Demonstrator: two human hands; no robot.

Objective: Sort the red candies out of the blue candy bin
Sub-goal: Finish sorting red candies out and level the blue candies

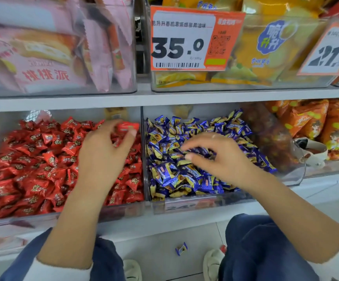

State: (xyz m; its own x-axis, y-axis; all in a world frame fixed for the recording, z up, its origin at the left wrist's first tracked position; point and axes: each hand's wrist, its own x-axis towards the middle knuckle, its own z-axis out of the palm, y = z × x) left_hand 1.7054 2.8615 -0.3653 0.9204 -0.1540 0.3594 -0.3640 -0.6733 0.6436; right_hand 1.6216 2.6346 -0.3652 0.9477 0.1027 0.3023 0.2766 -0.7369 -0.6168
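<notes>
Shelving: a white shelf board is run across the middle of the frame, with clear bins above and below it.

Upper row: pink snack packets are stocked at upper left, yellow snack bags at upper right; an orange price tag marked 35.0 is fixed at upper centre.

Lower left: the red candy bin is filled with red-wrapped candies.

Lower centre: the blue candy bin is heaped with blue-and-gold wrapped candies. Orange snack bags are stored to its right.

Left hand: placed over the right part of the red bin, beside the divider. A red candy is pinched between thumb and fingertips at the top of the hand; it is blurred, so the exact grip is only probable.

Right hand: held over the blue heap, fingers loosely spread and bent downward; nothing is seen to be gripped.

Floor, bottom centre: one blue candy is lying between two white shoes.
</notes>
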